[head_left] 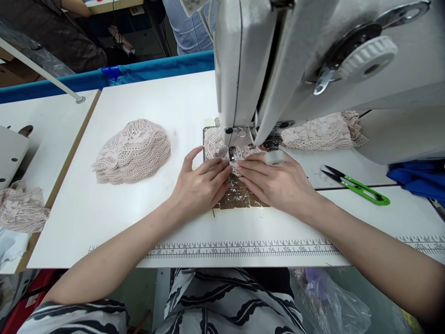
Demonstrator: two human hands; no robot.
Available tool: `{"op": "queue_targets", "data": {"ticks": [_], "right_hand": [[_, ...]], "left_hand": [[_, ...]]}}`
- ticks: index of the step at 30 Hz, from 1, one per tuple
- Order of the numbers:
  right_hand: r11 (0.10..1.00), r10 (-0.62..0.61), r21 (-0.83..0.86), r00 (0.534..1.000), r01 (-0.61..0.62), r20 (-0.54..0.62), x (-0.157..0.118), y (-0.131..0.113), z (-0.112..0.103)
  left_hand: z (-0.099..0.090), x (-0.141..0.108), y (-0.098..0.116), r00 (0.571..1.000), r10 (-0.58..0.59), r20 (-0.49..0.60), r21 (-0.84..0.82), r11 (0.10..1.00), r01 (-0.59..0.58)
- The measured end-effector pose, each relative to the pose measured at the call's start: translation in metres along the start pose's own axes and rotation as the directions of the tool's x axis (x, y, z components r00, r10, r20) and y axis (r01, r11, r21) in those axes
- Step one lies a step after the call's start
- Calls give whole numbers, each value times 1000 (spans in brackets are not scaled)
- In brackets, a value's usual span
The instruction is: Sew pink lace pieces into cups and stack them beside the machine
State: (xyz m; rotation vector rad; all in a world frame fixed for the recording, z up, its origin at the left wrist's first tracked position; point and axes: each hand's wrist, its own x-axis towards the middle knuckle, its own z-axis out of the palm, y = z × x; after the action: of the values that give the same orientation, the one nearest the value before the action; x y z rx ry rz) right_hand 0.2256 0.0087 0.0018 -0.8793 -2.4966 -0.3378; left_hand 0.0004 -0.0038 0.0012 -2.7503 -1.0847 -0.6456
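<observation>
A small piece of pale pink lace (213, 144) lies on the machine bed, partly under the presser foot (232, 153) of a sewing machine (239, 60). My left hand (198, 183) rests on the lace's near left edge, fingers stretched out and thumb apart. From the right, my right hand (281, 178) lies flat with its fingertips on the lace just beside the foot. Both sets of fingertips nearly meet in front of the needle. The fingers and machine head hide part of the lace. Brown shiny tape (238, 195) covers the bed below my hands.
A stack of lace pieces (134, 150) sits to the left, and more lace (320, 132) lies behind the machine head. Green thread snips (358, 185) are on the right. A printed ruler (243, 249) runs along the front edge. Other people stand beyond the blue cloth trough (156, 69).
</observation>
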Motion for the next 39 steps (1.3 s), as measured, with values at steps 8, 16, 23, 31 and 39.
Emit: {"op": "queue_targets", "data": {"ticks": [8, 16, 23, 31, 39], "right_hand": [[999, 33, -7, 998, -33, 51, 3, 4, 3], [917, 332, 210, 941, -339, 67, 7, 6, 13], [978, 139, 155, 990, -140, 18, 3, 4, 6], [999, 0, 54, 1000, 0, -2, 0, -1, 0], [999, -22, 31, 1000, 22, -20, 1, -1, -3]], "left_hand": [[1, 3, -5, 999, -52, 2, -58, 997, 52], [5, 5, -10, 986, -164, -33, -75, 984, 161], [2, 3, -9, 997, -63, -33, -16, 998, 62], [1, -5, -5, 998, 62, 9, 46, 997, -62], [1, -5, -4, 999, 47, 5, 49, 998, -48]]}}
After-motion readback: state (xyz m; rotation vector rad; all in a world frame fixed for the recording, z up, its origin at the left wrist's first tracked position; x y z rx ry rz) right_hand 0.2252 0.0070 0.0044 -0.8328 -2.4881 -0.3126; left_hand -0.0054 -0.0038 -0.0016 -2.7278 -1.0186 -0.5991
